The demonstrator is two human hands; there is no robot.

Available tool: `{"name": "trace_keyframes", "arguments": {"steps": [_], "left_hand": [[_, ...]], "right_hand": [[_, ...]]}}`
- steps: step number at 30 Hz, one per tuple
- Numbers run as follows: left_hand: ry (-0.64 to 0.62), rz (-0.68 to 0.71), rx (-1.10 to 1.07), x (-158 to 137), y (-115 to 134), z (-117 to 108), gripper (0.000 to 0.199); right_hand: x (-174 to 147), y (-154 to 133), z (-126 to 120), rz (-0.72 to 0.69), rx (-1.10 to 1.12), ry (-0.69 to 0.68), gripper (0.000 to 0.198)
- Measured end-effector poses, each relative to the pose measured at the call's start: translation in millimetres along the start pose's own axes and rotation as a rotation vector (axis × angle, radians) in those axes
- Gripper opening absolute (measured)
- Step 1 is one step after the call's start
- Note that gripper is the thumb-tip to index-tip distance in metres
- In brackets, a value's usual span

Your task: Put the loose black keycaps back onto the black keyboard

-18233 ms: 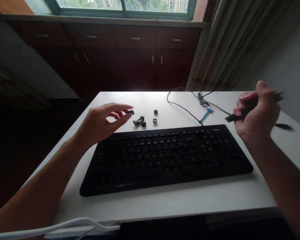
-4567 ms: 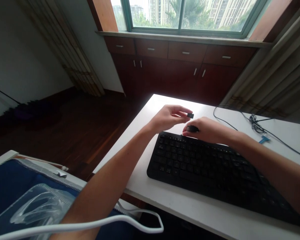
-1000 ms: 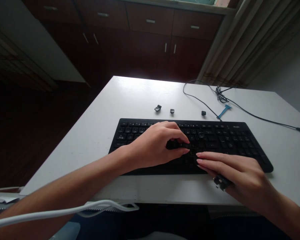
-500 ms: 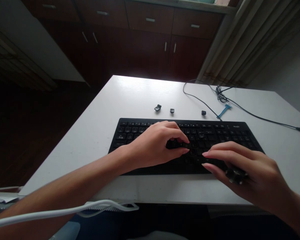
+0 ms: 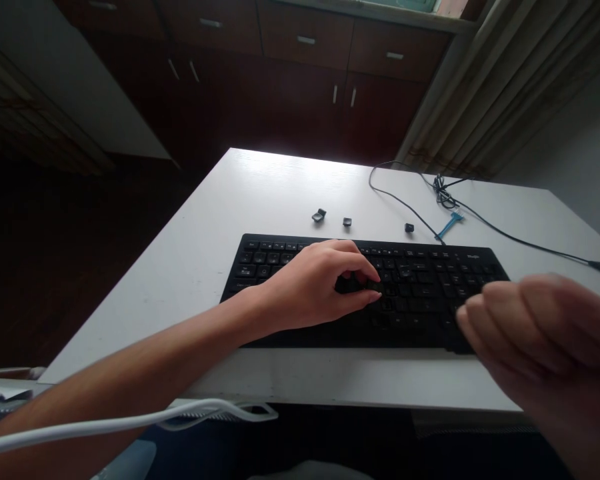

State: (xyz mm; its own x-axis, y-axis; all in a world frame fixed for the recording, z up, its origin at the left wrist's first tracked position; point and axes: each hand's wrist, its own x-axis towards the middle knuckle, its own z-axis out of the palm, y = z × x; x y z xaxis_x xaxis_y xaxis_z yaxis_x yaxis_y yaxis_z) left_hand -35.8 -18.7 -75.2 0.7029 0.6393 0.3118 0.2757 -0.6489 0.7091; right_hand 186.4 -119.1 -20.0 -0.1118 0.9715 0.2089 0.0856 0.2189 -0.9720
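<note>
The left hand rests across the middle of the black keyboard, back of the hand uppermost. Its thumb and index fingers curve toward each other over the keys, the tips a narrow gap apart. The space between them is dark, so I cannot tell whether they pinch a key or only touch the board.

The right hand is over the right end of the keyboard, blurred. Its fingers are curled tightly in toward the palm like a loose fist, knuckles facing the board; what they hold, if anything, is hidden.

The keyboard lies flat on the white desk, near the front edge. Behind it, close to its far edge, small black keycaps lie on the desk: two touching each other, a single keycap just to their right, and another keycap farther right. Beyond that last one lies a small blue tool, tilted, beside the black cable. A white cord crosses in front of the left forearm.
</note>
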Motion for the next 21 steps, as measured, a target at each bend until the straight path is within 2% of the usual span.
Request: {"name": "trace_keyframes", "arguments": {"steps": [1, 3, 7, 11, 14, 18, 21], "left_hand": [[0.005, -0.002, -0.003, 0.4, 0.0, -0.5, 0.017], [0.011, -0.008, -0.014, 1.0, 0.4, -1.7, 0.017], [0.01, -0.012, -0.03, 1.6, 2.3, -3.0, 0.017], [0.019, -0.015, -0.023, 2.0, 4.0, -2.3, 0.017], [0.016, -0.012, -0.026, 1.9, 3.3, -1.3, 0.017], [0.002, -0.01, -0.03, 0.8, 1.7, -0.7, 0.018], [0.001, -0.024, -0.027, 0.6, 1.9, -1.0, 0.017]], "right_hand": [[5.1, -2.5, 5.0, 0.045, 0.111, -0.013, 0.05], [14.5, -7.0, 12.4, 0.021, 0.167, -0.064, 0.05], [21.7, -7.3, 18.8, -0.094, 0.069, -0.056, 0.052], [21.6, 10.6, 24.3, -0.019, 0.1, -0.067, 0.051], [20.6, 10.5, 21.3, -0.005, 0.127, -0.075, 0.052], [16.1, -10.1, 14.4, -0.11, 0.051, -0.103, 0.05], [14.8, -14.0, 15.1, -0.128, -0.103, -0.095, 0.053]]}}
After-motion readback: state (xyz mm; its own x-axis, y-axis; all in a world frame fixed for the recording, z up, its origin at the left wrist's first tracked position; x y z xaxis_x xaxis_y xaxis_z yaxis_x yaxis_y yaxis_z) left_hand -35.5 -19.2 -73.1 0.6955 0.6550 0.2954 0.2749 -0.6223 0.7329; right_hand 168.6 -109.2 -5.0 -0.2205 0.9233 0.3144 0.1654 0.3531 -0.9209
